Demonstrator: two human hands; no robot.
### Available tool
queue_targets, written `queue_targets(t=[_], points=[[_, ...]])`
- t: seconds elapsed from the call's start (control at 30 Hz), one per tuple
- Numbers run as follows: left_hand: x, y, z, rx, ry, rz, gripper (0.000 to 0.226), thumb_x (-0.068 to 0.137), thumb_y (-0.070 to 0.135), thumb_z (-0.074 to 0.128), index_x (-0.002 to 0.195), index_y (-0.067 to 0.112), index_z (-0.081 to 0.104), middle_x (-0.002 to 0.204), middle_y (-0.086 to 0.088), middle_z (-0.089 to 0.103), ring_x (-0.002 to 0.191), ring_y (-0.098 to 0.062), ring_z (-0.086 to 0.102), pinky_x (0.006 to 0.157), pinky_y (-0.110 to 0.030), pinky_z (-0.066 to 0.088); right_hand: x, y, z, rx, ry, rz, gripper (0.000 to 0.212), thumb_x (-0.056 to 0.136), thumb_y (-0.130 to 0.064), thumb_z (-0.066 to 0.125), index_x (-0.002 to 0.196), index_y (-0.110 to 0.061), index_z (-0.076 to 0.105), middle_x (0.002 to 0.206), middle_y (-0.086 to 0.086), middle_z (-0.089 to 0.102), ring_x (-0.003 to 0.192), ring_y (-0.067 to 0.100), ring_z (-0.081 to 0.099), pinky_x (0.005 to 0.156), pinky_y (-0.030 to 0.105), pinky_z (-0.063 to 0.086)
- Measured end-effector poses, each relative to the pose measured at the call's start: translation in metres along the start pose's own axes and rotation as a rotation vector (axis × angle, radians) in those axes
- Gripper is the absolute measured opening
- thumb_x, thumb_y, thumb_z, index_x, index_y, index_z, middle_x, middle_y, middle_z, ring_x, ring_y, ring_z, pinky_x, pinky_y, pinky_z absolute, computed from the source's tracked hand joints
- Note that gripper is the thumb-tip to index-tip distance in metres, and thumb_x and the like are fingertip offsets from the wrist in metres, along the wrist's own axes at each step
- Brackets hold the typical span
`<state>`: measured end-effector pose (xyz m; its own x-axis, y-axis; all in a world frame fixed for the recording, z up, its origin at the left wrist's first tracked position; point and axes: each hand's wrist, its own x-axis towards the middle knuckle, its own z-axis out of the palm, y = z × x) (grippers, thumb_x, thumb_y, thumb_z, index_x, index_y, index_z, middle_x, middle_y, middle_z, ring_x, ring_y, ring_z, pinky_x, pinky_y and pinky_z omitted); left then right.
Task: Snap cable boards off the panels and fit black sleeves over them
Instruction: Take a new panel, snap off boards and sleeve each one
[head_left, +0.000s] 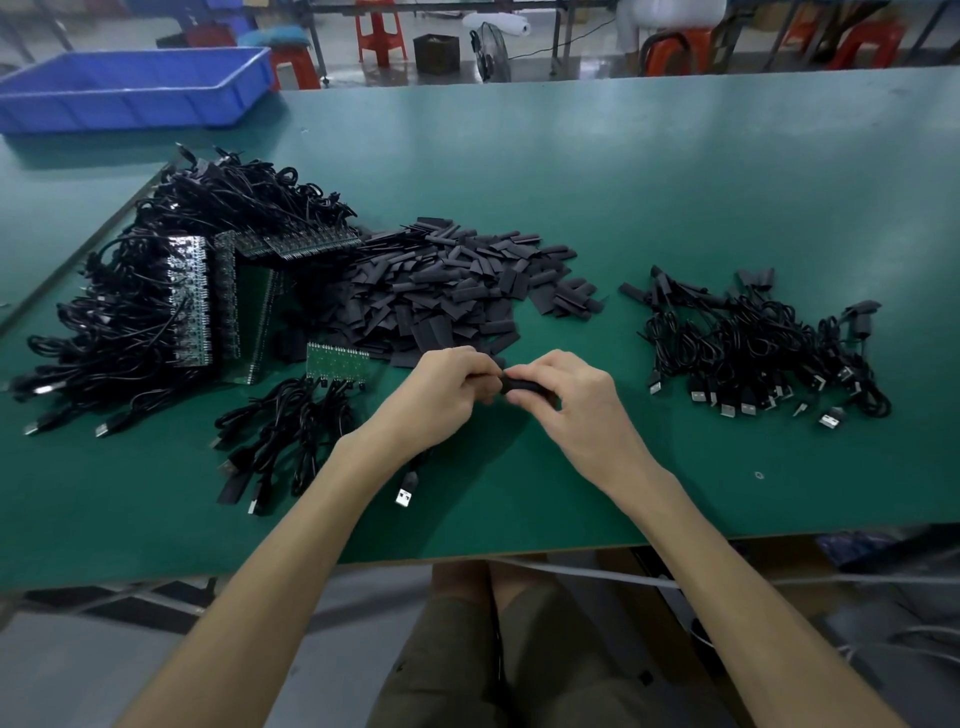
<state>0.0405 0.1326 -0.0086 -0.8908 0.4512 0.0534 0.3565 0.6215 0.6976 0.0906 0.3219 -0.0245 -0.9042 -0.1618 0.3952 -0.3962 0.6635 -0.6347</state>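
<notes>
Head view: left hand (441, 387) and right hand (563, 397) meet above the tabletop (675, 182). Right grips a black sleeve (524, 387); left pinches its near end. Sleeve pile (447, 291) just behind.

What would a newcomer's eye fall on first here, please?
The left hand and right hand meet over the green table, pinching a black sleeve between them. Behind lies a heap of loose sleeves, with cabled panels massed to its left and sleeved cables piled right.
</notes>
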Motion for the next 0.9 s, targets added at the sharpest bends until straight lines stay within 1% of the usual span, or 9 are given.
queue_targets(t=[0.07, 0.13, 0.23, 0.37, 0.53, 0.6, 0.73, 0.77, 0.9], points=[[-0.002, 0.0, -0.001, -0.079, 0.032, 0.0, 0.009, 0.097, 0.015, 0.068, 0.099, 0.022, 0.073, 0.085, 0.009, 0.071, 0.067, -0.001, 0.061, 0.066, -0.017, 0.048, 0.0, 0.001, 0.0, -0.013, 0.014, 0.002, 0.029, 0.094, -0.018, 0.074, 0.121, -0.008, 0.075, 0.103, 0.002, 0.068, 0.099, 0.016, 0.062, 0.092, 0.031, 0.051], [-0.004, 0.0, -0.003, -0.157, 0.07, 0.002, 0.003, 0.093, 0.019, 0.073, 0.094, 0.022, 0.072, 0.08, 0.005, 0.073, 0.056, -0.006, 0.059, 0.059, -0.02, 0.049, -0.001, 0.001, 0.001, -0.037, 0.021, -0.004, 0.029, 0.094, -0.019, 0.073, 0.121, -0.008, 0.075, 0.101, 0.002, 0.067, 0.097, 0.015, 0.06, 0.091, 0.03, 0.051], [-0.006, 0.0, -0.005, -0.275, 0.099, -0.023, 0.008, 0.09, 0.02, 0.076, 0.091, 0.013, 0.072, 0.082, -0.006, 0.074, 0.058, -0.015, 0.06, 0.06, -0.027, 0.052, 0.0, 0.0, 0.003, -0.043, -0.002, -0.018, 0.028, 0.095, -0.018, 0.073, 0.12, -0.007, 0.075, 0.099, 0.002, 0.066, 0.097, 0.015, 0.058, 0.09, 0.027, 0.048], [-0.006, 0.0, -0.001, -0.295, 0.083, -0.026, 0.011, 0.088, 0.017, 0.078, 0.087, 0.01, 0.07, 0.082, -0.009, 0.073, 0.059, -0.012, 0.059, 0.058, -0.027, 0.052, 0.0, 0.003, 0.002, -0.025, -0.032, -0.013, 0.026, 0.093, -0.017, 0.074, 0.118, -0.01, 0.076, 0.097, -0.001, 0.064, 0.096, 0.013, 0.056, 0.089, 0.018, 0.042], [-0.004, -0.003, -0.001, -0.323, 0.112, -0.057, 0.021, 0.084, 0.023, 0.082, 0.094, 0.014, 0.066, 0.072, 0.0, 0.072, 0.055, -0.017, 0.064, 0.063, -0.029, 0.053, 0.001, 0.003, 0.001, 0.018, -0.048, 0.001, 0.024, 0.092, -0.018, 0.076, 0.115, -0.012, 0.077, 0.098, -0.002, 0.064, 0.094, 0.012, 0.057, 0.087, 0.016, 0.041], [-0.004, -0.004, 0.0, -0.328, 0.128, -0.056, 0.019, 0.084, 0.023, 0.082, 0.092, 0.016, 0.066, 0.073, -0.001, 0.073, 0.054, -0.018, 0.064, 0.062, -0.029, 0.054, 0.003, 0.003, 0.001, 0.031, -0.05, 0.005, 0.024, 0.092, -0.019, 0.077, 0.115, -0.012, 0.077, 0.098, -0.001, 0.065, 0.093, 0.012, 0.057, 0.086, 0.018, 0.042], [-0.003, -0.006, 0.006, -0.335, 0.144, -0.02, 0.012, 0.09, 0.026, 0.076, 0.085, 0.018, 0.068, 0.077, 0.001, 0.075, 0.054, -0.017, 0.064, 0.059, -0.026, 0.053, 0.003, 0.003, 0.003, 0.036, -0.039, 0.023, 0.022, 0.095, -0.022, 0.072, 0.114, -0.01, 0.078, 0.097, 0.004, 0.069, 0.092, 0.019, 0.063, 0.086, 0.034, 0.052], [-0.003, -0.006, 0.007, -0.341, 0.141, -0.008, 0.012, 0.092, 0.028, 0.073, 0.086, 0.018, 0.068, 0.078, 0.002, 0.076, 0.055, -0.018, 0.066, 0.059, -0.025, 0.053, 0.003, 0.003, 0.004, 0.036, -0.027, 0.03, 0.021, 0.097, -0.022, 0.071, 0.112, -0.01, 0.078, 0.096, 0.004, 0.069, 0.091, 0.019, 0.064, 0.085, 0.035, 0.052], [-0.001, -0.007, 0.005, -0.357, 0.067, 0.039, 0.009, 0.097, 0.022, 0.067, 0.096, 0.013, 0.068, 0.088, 0.0, 0.077, 0.068, -0.024, 0.073, 0.075, -0.033, 0.058, 0.005, 0.006, 0.002, 0.111, 0.031, 0.131, 0.015, 0.098, -0.023, 0.069, 0.106, -0.015, 0.08, 0.091, 0.0, 0.071, 0.086, 0.011, 0.065, 0.081, 0.027, 0.051]])
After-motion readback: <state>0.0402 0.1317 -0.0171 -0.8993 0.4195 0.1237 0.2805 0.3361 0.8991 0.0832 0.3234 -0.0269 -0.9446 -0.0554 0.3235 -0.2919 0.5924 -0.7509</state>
